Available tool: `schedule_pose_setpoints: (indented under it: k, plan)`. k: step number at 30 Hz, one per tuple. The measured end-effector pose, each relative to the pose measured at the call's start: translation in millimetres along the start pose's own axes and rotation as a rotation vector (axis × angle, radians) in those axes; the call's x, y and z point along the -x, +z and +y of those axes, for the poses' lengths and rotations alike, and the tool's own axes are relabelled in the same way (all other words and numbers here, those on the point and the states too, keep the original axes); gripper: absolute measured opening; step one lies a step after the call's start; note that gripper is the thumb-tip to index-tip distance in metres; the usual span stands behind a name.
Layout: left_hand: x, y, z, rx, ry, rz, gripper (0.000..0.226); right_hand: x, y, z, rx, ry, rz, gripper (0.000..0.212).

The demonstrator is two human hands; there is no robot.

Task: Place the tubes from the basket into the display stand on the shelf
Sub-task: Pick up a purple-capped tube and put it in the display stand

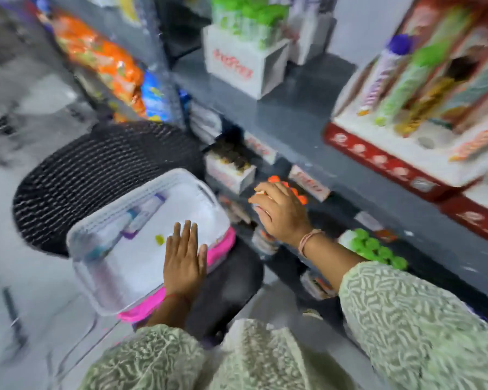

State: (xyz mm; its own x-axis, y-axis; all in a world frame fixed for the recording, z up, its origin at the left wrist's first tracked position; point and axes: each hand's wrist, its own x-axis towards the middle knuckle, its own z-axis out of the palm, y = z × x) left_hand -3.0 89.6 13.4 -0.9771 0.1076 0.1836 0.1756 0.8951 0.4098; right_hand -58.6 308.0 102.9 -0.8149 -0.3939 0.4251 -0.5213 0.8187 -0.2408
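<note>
The view is blurred. A clear white basket (141,190) sits low at centre left on a pink object, with a few purple-capped tubes (144,212) lying inside. My left hand (183,260) rests flat on the basket's near rim, fingers apart and empty. My right hand (282,212) is curled in front of a row of orange caps (299,195) on a lower shelf; something small and pale shows at its fingertips, but blur hides whether it grips anything. The red and white display stand (378,161) is on the grey shelf (293,114) at upper right, with tubes upright in its holes.
A white box of green-capped tubes (237,66) stands further back on the same shelf. Lower shelves hold small boxes and green caps (375,246). A black woven seat (96,170) lies behind the basket. Orange snack bags (102,60) hang at upper left.
</note>
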Motion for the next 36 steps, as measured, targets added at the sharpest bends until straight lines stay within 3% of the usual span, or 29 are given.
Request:
schedule_pose_setpoints:
  k: [5, 7, 9, 12, 15, 17, 19, 23, 29, 32, 36]
  plan:
    - [45.6, -0.5, -77.5, -0.107, -0.337, -0.036, 0.067, -45.2, 101.0, -43.1, -0.149, -0.060, -0.323, 0.023]
    - [58.9, 5.3, -100.0, -0.134, -0.419, -0.060, 0.069, -63.5, 140.9, -57.9, -0.222, 0.006, -0.430, 0.023]
    - [68.2, 11.1, -110.9, -0.162, -0.427, -0.064, 0.070, -86.3, 173.6, -73.0, -0.365, 0.198, -0.505, 0.024]
    - [74.4, 20.4, -116.9, -0.197, -0.423, -0.011, 0.065, -125.7, 240.9, -88.2, -0.653, 0.698, -0.448, 0.027]
    - [74.6, 22.6, -115.7, -0.234, -0.402, 0.048, 0.060, -152.5, 303.2, -91.4, -0.802, 1.101, -0.415, 0.055]
    - [76.3, 23.5, -117.0, -0.253, -0.383, 0.071, 0.058, -159.4, 332.9, -88.8, -0.887, 1.231, -0.330, 0.056]
    - [77.9, 24.8, -118.3, -0.258, -0.368, 0.080, 0.057, -163.3, 337.4, -89.4, -0.915, 1.245, -0.258, 0.039]
    - [79.5, 27.7, -122.4, -0.246, -0.381, 0.050, 0.057, -149.2, 291.4, -93.5, -1.059, 1.263, -0.185, 0.031]
    - [58.0, 2.8, -99.5, -0.058, -0.420, -0.065, 0.070, -109.6, 144.0, -64.6, -1.063, 1.006, 0.071, 0.024]
    - [19.6, -8.1, -53.1, 0.031, -0.295, -0.036, 0.072, -82.3, 45.8, -37.9, -0.935, 0.926, 0.263, 0.022]
    - [-44.9, -7.6, 35.9, 0.106, -0.019, 0.049, 0.057, -31.7, -79.4, -10.3, -0.798, 0.894, 0.490, 0.025]
